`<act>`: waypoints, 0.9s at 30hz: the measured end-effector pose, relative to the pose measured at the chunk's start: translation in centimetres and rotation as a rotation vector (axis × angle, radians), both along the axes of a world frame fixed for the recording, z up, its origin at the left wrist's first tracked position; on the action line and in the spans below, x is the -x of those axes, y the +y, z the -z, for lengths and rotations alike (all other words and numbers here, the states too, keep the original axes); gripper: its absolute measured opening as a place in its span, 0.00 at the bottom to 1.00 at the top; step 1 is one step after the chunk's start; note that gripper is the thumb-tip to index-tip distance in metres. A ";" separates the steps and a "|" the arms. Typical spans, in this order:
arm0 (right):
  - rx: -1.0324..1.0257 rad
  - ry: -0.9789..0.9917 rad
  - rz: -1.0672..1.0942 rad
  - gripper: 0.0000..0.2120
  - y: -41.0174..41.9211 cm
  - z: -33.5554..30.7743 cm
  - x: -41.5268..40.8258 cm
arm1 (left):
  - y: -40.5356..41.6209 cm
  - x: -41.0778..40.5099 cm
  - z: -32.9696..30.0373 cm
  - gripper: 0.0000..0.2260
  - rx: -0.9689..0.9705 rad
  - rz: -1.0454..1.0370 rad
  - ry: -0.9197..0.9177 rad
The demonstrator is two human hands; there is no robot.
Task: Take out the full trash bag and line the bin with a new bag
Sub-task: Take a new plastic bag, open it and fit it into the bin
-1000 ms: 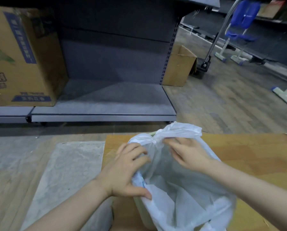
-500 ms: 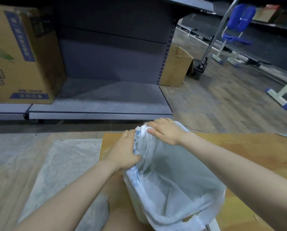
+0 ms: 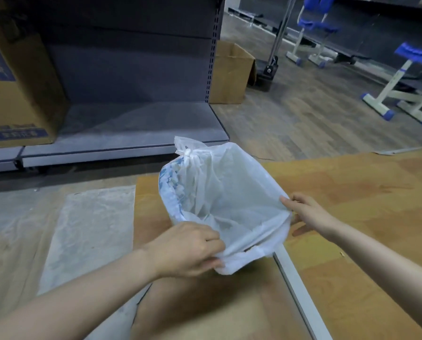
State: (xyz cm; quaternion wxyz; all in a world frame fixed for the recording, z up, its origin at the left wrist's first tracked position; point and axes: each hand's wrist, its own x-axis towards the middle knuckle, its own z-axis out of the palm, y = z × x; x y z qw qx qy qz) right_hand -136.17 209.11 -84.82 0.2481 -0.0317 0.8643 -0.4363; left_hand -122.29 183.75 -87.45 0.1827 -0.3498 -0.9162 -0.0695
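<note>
White bag (image 3: pixel 232 192) seen spread over bin, mouth open, knot (image 3: pixel 187 153) tied at far rim. Bin almost wholly hidden under bag, standing on wooden bench (image 3: pixel 352 192). Near edge of bag pinched by left hand (image 3: pixel 188 249), fingers curled on gathered plastic. Right rim of bag gripped by right hand (image 3: pixel 305 212). Beyond bin: grey shelf (image 3: pixel 131 123), large cardboard box (image 3: pixel 16 82) on it to left.

Two hands, left hand (image 3: pixel 188 249) and right hand (image 3: pixel 305 214); one white bag (image 3: pixel 232 195); two cardboard boxes (image 3: pixel 229 72) beyond them; two blue stools (image 3: pixel 411 79); one plastic sheet (image 3: pixel 87 231).
</note>
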 end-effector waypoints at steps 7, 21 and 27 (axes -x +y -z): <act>0.021 0.121 0.088 0.17 -0.3 0.2 -0.9 | 0.0 -0.2 -0.2 0.27 -0.252 -0.245 -0.343; 0.026 0.073 0.261 0.15 -1.2 3.2 0.9 | -2.8 2.2 -1.4 0.24 0.274 -0.270 -0.284; 0.123 0.113 0.391 0.11 -3.2 4.0 0.8 | -3.1 3.0 -1.2 0.20 0.324 -0.161 -0.228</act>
